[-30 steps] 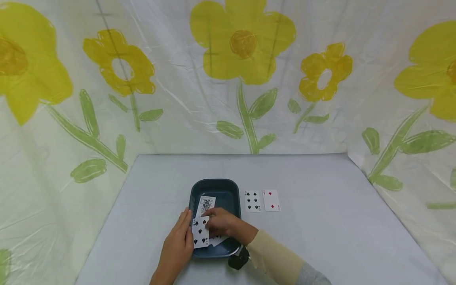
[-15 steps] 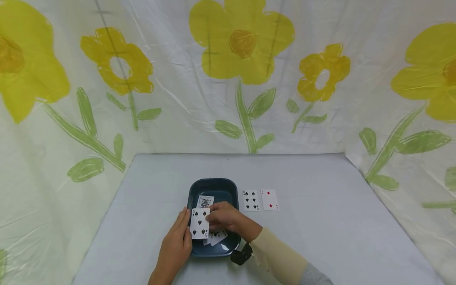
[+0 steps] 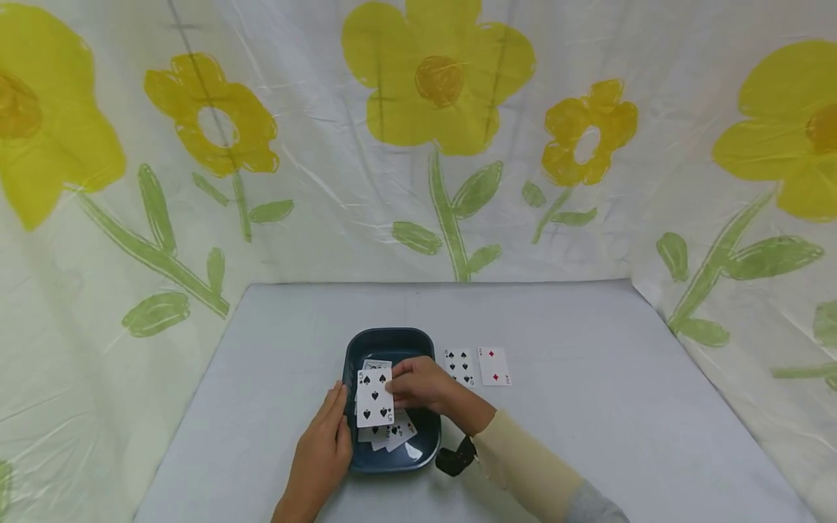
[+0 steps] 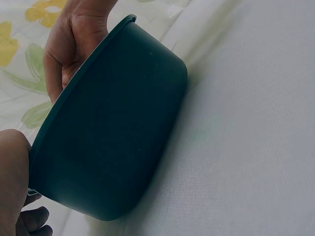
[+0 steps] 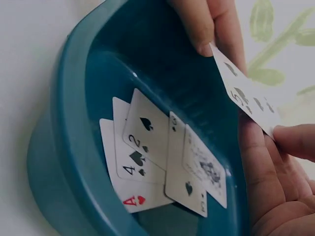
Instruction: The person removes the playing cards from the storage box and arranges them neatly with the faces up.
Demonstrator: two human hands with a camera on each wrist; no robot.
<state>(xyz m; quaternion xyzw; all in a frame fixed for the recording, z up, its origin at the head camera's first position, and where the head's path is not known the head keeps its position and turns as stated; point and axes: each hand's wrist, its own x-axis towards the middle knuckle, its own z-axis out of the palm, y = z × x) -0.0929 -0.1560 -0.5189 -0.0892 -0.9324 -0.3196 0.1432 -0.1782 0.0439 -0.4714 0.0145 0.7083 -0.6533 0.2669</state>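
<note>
My right hand (image 3: 418,385) pinches the five of spades (image 3: 375,396), a playing card, by its right edge above a dark blue-green plastic basin (image 3: 418,338). In the right wrist view, my right thumb and fingers (image 5: 298,140) lie on either side of the card. My left hand (image 3: 320,447) holds the basin's left rim, thumb and fingers about it. Inside the basin, a two of spades (image 5: 145,128), four of spades (image 5: 129,160), ace of hearts (image 5: 140,196), three of spades (image 5: 184,189) and a joker (image 5: 209,169) lie face up, overlapping.
To the right of the basin, a six of spades (image 3: 460,365) and a two of diamonds (image 3: 494,366) lie side by side on the white tabletop (image 3: 556,436). A curtain (image 3: 314,218) with yellow flowers hangs behind. Black gear (image 3: 455,457) sits under the right wrist.
My right hand has moved the five of spades away from me and to the right, uncovering cards in the basin's near part. My left hand stays at the rim.
</note>
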